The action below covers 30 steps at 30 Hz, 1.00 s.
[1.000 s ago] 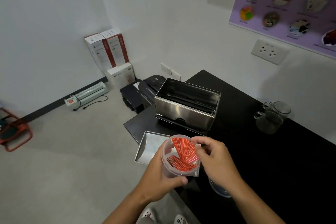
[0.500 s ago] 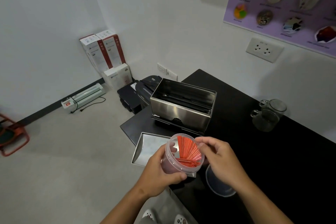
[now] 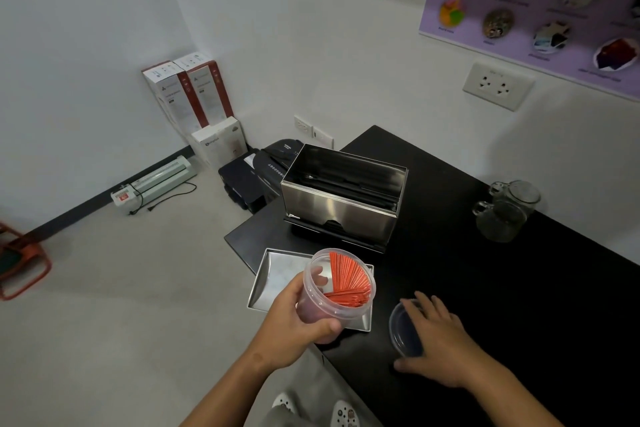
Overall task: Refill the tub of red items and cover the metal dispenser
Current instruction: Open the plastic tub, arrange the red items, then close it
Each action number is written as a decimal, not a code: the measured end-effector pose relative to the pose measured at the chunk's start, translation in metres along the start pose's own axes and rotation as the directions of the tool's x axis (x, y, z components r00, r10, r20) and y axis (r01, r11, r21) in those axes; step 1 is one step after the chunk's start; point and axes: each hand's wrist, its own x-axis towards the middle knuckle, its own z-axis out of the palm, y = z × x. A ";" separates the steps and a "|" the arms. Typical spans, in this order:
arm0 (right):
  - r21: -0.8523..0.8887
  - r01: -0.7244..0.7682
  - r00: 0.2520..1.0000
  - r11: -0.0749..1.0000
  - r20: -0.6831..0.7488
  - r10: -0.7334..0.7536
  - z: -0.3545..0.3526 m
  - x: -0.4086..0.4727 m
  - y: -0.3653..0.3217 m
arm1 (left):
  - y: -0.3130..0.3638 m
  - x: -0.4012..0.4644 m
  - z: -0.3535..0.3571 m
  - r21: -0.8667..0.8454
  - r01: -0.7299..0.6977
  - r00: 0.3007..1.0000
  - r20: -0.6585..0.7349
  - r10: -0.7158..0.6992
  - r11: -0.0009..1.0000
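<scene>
Above the near edge of the black table [image 3: 519, 288], the tub [image 3: 337, 288] of red sticks [image 3: 348, 279] is held tilted in the left hand [image 3: 298, 317], whose fingers curl round its clear wall, thumb across the near side and fingertips showing through the plastic on the far side. It hangs over the flat metal lid [image 3: 277, 274], which lies on the table's near left corner. Right of the tub, the right hand [image 3: 440, 340] rests palm-down on the table with fingers spread, their tips lying over the round clear tub lid [image 3: 403, 329]; it grips nothing that can be seen. Beyond the metal lid stands the open dispenser [image 3: 343, 204], a steel box with dark contents inside. Far right on the table sit two glass jars [image 3: 505, 215], touching one another. Left of the table, on the floor, are a black machine [image 3: 256, 180], white-and-red boxes [image 3: 194, 104] against the wall, and a laminator [image 3: 156, 180].
</scene>
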 end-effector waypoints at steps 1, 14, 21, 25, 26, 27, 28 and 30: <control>-0.003 0.003 1.000 1.000 -0.007 -0.003 0.004 0.001 -0.001 | -0.001 0.000 0.001 0.001 0.004 1.000 0.002 -0.004 1.000; 0.203 0.345 0.900 0.916 -0.350 -0.261 -0.067 -0.029 -0.025 | -0.002 0.004 -0.010 -0.066 0.021 1.000 -0.006 -0.021 0.998; 0.291 0.588 0.755 0.755 -0.533 -0.382 -0.134 -0.055 -0.055 | 0.006 0.010 -0.020 -0.077 -0.028 1.000 -0.015 0.027 0.997; 0.409 0.690 0.696 0.597 -0.601 -0.394 -0.153 -0.058 -0.070 | 0.015 0.010 -0.023 -0.072 -0.050 0.998 -0.035 0.048 0.996; 0.438 0.715 0.679 0.545 -0.621 -0.392 -0.156 -0.058 -0.074 | 0.018 0.010 -0.024 -0.077 -0.054 0.998 -0.037 0.051 0.996; 0.461 0.738 0.661 0.493 -0.642 -0.389 -0.159 -0.058 -0.078 | 0.021 0.011 -0.025 -0.076 -0.060 0.998 -0.039 0.057 0.995; 0.480 0.755 0.646 0.447 -0.662 -0.380 -0.161 -0.058 -0.082 | 0.023 0.011 -0.025 -0.072 -0.069 0.997 -0.042 0.066 0.995; 0.515 0.769 0.632 0.377 -0.697 -0.337 -0.166 -0.057 -0.089 | 0.028 0.013 -0.027 -0.071 -0.090 0.995 -0.048 0.087 0.993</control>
